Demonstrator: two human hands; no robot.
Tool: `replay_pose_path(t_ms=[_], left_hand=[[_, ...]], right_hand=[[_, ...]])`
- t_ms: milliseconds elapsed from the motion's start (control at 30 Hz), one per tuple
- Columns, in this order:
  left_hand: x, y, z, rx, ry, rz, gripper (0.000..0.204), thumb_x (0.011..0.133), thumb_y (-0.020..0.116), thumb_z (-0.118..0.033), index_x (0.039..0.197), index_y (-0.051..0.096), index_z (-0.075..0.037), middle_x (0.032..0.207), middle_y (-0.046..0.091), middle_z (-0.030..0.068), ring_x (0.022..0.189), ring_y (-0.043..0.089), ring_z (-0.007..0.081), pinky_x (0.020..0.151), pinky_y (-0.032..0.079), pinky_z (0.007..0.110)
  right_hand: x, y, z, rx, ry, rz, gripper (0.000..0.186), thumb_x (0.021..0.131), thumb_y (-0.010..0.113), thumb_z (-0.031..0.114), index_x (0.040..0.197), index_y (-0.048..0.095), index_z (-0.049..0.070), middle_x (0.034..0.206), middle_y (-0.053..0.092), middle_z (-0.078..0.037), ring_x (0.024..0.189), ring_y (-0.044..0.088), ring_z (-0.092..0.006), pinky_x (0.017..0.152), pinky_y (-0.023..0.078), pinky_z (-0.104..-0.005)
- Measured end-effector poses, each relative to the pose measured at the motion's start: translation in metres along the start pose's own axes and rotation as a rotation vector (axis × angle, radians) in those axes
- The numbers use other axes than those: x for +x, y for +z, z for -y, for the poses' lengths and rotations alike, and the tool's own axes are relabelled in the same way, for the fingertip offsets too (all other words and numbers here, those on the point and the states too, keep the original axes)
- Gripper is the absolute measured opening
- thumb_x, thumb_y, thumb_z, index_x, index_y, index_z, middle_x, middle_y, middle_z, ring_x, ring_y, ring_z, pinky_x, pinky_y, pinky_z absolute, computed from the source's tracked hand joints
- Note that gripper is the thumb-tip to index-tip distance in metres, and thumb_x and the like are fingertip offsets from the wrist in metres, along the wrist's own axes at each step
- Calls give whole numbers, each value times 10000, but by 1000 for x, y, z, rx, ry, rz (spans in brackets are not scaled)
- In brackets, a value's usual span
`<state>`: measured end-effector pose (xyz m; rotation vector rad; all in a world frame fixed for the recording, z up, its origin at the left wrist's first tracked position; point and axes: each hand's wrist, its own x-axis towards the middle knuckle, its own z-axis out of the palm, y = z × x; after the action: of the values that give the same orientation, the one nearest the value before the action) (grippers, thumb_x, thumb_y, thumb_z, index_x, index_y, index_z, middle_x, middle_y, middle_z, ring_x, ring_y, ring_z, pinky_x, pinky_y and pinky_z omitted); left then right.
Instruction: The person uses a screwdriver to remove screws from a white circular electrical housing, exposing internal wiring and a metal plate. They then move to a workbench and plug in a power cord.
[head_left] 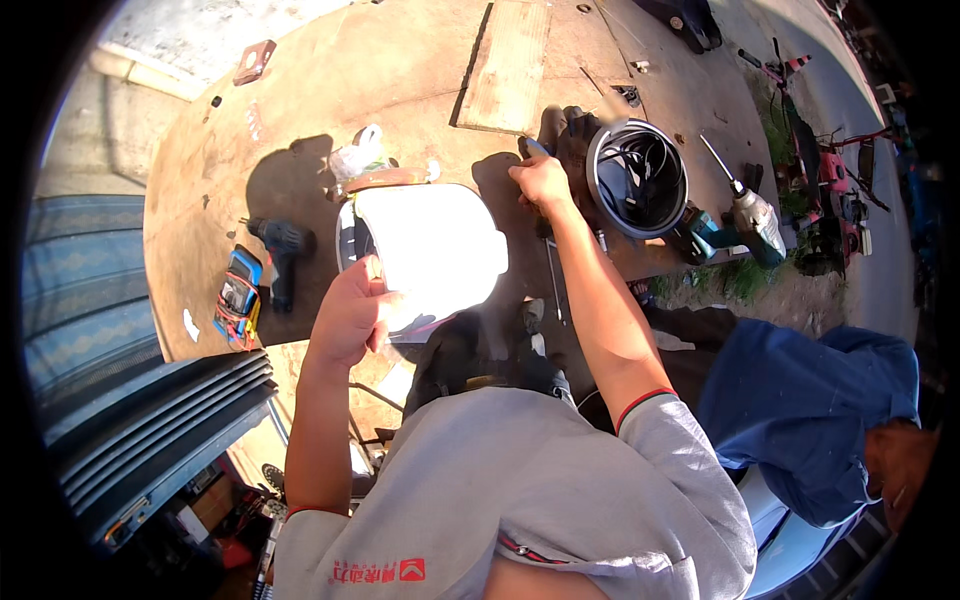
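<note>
My left hand (350,315) grips the near-left edge of a curved white panel (430,250), which is glaringly bright and has a dark part showing at its left side. My right hand (540,185) is closed on a small blue-and-dark tool (533,148), mostly hidden by the fingers, just left of a round container (597,200) holding black cables. A cordless drill (280,240) and a blue-cased meter with leads (238,295) lie left of the panel. A white plastic bag (355,155) and long metal tools (556,285) are nearby.
The worktable (390,60) carries a wooden board (500,60) and, at right, a cordless power tool (760,225). A person in blue (800,400) bends at my right. Blue slatted metal (85,265) stands at left; pink-and-black items (830,175) sit beyond the table.
</note>
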<state>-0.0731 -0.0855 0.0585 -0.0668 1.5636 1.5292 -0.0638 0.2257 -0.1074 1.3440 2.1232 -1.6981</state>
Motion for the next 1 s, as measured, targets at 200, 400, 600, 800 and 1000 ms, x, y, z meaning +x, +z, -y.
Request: replay_pose_path(t_ms=[200, 400, 600, 800, 1000], left_hand=[[-7, -14, -6, -34, -9, 32, 297, 854, 686, 6, 1132, 588, 36, 790, 644, 63, 395, 435, 64, 335, 323, 222], [-7, -34, -12, -151, -18, 31, 273, 841, 700, -14, 1094, 602, 18, 761, 625, 51, 403, 445, 61, 340, 332, 207], [-4, -45, -5, -143, 5, 106, 322, 850, 708, -36, 1141, 584, 23, 779, 625, 47, 462, 496, 63, 353, 361, 196], [-4, -43, -15, -104, -10, 167, 312, 869, 701, -49, 1142, 574, 32, 789, 631, 55, 465, 502, 69, 355, 374, 201], [-2, -50, -13, -127, -16, 156, 332, 879, 650, 4, 1195, 560, 51, 820, 639, 74, 459, 495, 70, 344, 356, 199]], right_hand=[[52, 13, 9, 310, 127, -186, 133, 837, 681, 25, 966, 678, -8, 707, 637, -91, 478, 558, -189, 433, 471, -353], [59, 15, 30, 291, -56, -228, 216, 844, 662, 24, 1055, 705, 2, 728, 658, -84, 483, 574, -171, 444, 487, -340], [70, 12, 22, -323, -80, -284, 335, 804, 752, 248, 1057, 755, 29, 864, 742, -166, 668, 720, -207, 625, 578, -344], [63, 29, 40, -611, -94, -296, 379, 814, 777, 329, 1072, 757, 53, 1090, 728, -195, 1075, 690, -325, 940, 537, -410], [64, 30, 41, -724, -123, -252, 323, 829, 632, 191, 1031, 735, -39, 1111, 700, -277, 1051, 692, -402, 910, 552, -461]])
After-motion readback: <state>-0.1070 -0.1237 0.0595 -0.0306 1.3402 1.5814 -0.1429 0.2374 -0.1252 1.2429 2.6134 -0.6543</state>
